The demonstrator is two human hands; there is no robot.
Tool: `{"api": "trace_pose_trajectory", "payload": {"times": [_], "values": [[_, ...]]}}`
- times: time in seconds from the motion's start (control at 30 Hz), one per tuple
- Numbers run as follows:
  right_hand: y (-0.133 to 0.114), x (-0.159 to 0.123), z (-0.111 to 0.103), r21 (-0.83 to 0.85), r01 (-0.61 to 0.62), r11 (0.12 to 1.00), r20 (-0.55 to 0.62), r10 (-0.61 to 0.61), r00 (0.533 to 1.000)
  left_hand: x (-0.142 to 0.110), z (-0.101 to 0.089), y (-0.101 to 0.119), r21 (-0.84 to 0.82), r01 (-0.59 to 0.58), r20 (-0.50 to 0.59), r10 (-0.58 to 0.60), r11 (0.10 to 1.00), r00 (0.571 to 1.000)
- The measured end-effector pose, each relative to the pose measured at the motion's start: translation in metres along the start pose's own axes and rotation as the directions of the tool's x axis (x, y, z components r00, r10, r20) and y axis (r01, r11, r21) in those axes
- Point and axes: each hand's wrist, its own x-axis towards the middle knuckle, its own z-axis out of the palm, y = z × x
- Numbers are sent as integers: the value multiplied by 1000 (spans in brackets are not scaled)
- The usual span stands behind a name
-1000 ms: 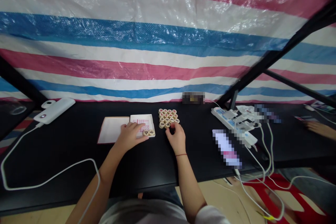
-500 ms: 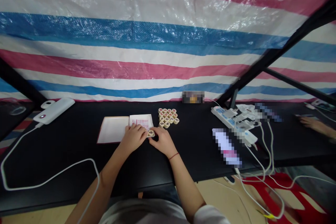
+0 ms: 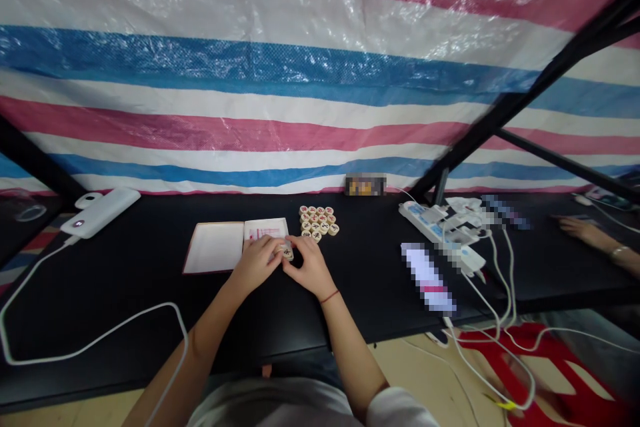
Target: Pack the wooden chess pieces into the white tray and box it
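My left hand (image 3: pixel 260 261) reaches over the front of an open box (image 3: pixel 267 223), with its fingers curled round Chinese chess pieces at the near right corner. One pale round piece (image 3: pixel 287 253) with a dark character shows between my two hands; others under the left fingers are mostly hidden. Against the right side of that corner, my right hand (image 3: pixel 307 268) bends its thumb and forefinger round the pieces. A sheet with red grid lines (image 3: pixel 263 232) lies inside the box. The box's lid (image 3: pixel 215 248) is folded flat to the left.
Right of the box, several Chinese chess pieces (image 3: pixel 320 220) stand in rows. A power strip (image 3: pixel 445 240) with plugs and cables, a blurred phone (image 3: pixel 430 280) and a white device (image 3: pixel 103 213) lie on the black table (image 3: pixel 135 280). Another person's hand (image 3: pixel 583 230) is far right.
My hands stay at the box corner, the fingers shifted slightly on the pieces. The view has moved a little; the loose pieces beside the box look unchanged.
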Motion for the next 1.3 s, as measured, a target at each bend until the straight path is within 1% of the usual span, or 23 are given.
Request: {"api": "trace_pose_trajectory", "payload": {"times": [0.07,0.17,0.27,0.37,0.4,0.43,0.47,0.5,0.53,0.57,0.6,0.63,0.7,0.8,0.9,1.0,1.1,1.17,1.23,1.3], "values": [[-2,0,1,8,27,1000,-3,-27,1000,1,-1,0,-81,7,-55,-11,997,998],[-6,1,3,28,52,998,-16,-51,999,2,-4,1,-270,37,-112,-69,962,991],[-12,1,5,41,56,998,-64,-53,997,1,-5,5,-402,87,-87,-133,911,987],[-14,0,1,36,85,996,-125,-80,989,1,-5,8,-453,102,-50,-140,886,989],[-12,0,-1,20,75,997,-156,-71,985,1,-6,8,-451,100,-48,-136,887,990],[-8,-1,-5,-4,36,999,-203,-36,979,1,-7,6,-436,99,-55,-136,895,989],[-2,-3,-9,-32,-37,999,-265,27,964,2,-9,4,-407,96,-72,-137,908,988],[6,-5,-13,-60,-135,989,-333,108,937,2,-10,1,-363,92,-95,-135,927,986],[15,-7,-17,-77,-249,965,-404,198,893,2,-12,-4,-308,91,-118,-133,947,984],[25,-9,-20,-95,-350,932,-449,274,851,2,-14,-9,-241,86,-136,-122,967,983],[34,-11,-23,-113,-420,900,-458,328,826,2,-15,-14,-168,86,-140,-110,982,984],[43,-13,-24,-134,-469,873,-443,370,817,1,-16,-18,-97,95,-133,-108,991,985],[55,-17,-24,-197,-523,829,-396,420,817,0,-15,-23,28,116,-88,-113,993,990],[60,-19,-21,-288,-547,786,-350,446,824,1,-12,-23,149,139,-36,-135,979,990],[58,-20,-18,-297,-543,786,-338,445,829,4,-10,-20,206,184,-53,-177,961,983],[58,-20,-17,-257,-543,800,-348,447,824,8,-9,-17,199,201,-37,-198,959,980],[60,-21,-18,-242,-524,817,-332,438,835,10,-8,-16,173,189,9,-193,967,981],[60,-21,-19,-245,-514,822,-330,427,842,11,-7,-16,174,189,20,-196,966,980],[57,-19,-21,-235,-507,829,-351,414,840,11,-7,-15,175,190,1,-193,966,981],[49,-16,-22,-198,-467,862,-385,370,846,11,-9,-13,152,198,-54,-192,968,980]]}}
